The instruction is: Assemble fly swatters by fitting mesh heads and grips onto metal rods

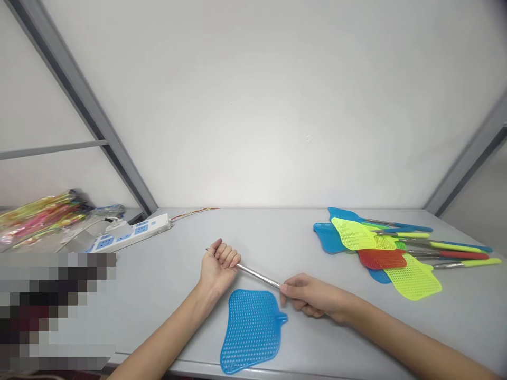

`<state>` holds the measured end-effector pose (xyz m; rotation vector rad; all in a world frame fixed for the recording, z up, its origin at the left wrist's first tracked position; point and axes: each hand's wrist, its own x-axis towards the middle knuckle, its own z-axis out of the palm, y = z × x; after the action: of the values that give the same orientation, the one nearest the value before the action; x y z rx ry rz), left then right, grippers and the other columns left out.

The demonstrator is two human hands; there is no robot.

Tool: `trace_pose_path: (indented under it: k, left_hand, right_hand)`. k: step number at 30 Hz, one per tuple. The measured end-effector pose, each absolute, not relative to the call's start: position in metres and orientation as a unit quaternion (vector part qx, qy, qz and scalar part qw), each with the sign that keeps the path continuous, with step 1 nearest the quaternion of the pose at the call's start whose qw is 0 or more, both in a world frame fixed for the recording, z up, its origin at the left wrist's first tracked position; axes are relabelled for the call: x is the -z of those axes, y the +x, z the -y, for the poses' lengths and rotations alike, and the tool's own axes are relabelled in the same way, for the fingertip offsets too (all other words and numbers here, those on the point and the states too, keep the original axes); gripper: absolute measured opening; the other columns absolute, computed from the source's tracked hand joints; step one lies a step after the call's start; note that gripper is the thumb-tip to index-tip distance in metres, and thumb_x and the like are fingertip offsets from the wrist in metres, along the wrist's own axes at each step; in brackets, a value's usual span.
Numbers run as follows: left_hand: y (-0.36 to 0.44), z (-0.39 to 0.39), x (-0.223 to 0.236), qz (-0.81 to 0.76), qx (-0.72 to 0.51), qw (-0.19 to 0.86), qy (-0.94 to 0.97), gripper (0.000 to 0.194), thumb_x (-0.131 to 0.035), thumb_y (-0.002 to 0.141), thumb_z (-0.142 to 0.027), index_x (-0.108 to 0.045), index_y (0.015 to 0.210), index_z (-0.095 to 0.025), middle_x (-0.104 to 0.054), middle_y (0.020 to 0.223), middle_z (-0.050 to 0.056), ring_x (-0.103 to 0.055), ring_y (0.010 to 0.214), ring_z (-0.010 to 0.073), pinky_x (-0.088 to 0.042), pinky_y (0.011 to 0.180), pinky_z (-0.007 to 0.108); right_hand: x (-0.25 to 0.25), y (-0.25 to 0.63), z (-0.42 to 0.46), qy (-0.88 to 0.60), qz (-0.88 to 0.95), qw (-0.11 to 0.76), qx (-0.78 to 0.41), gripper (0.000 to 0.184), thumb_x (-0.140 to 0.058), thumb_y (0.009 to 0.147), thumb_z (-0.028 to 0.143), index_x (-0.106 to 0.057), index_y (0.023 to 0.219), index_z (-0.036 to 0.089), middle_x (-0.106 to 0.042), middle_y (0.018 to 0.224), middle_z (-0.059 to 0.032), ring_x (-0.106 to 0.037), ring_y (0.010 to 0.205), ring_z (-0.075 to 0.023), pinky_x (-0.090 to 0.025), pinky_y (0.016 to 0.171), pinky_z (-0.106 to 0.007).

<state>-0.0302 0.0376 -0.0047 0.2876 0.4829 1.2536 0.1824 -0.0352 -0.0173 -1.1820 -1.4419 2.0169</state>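
A thin silver metal rod (259, 275) slants across the middle of the table, raised over its surface. My left hand (222, 266) is closed around the rod's upper left part, and a short tip pokes out past the thumb. At the lower right end, my right hand (311, 296) pinches the rod between thumb and fingers, which hide that end. Just below lies a blue fly swatter head (253, 330), flat and loose, its short socket pointing right. Neither hand touches it.
On the right, several fly swatters with blue, yellow-green (414, 277) and red (382, 258) heads lie in a pile. A white power strip (134, 232) with cables sits at the left, beside plastic-wrapped colourful items (43, 214). A grey table (178, 327) meets a white back wall.
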Motion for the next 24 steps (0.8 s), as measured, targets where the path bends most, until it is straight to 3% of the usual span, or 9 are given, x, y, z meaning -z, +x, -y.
trace_pose_path:
  k: [24]
  left_hand:
    - [-0.016,-0.036,0.015,-0.259,-0.598,0.745,0.145,0.042,-0.034,0.079,-0.02,-0.012,0.044,-0.018,-0.011,0.036,-0.006,-0.017,0.029,0.0063,-0.019,0.033,0.021]
  right_hand:
    - [0.021,0.187,0.032,-0.404,0.483,0.182,-0.756,0.033,-0.046,0.074,0.046,-0.054,0.078,0.014,-0.021,0.046,0.0099,-0.011,0.033,-0.0005,-0.004,0.027,-0.015]
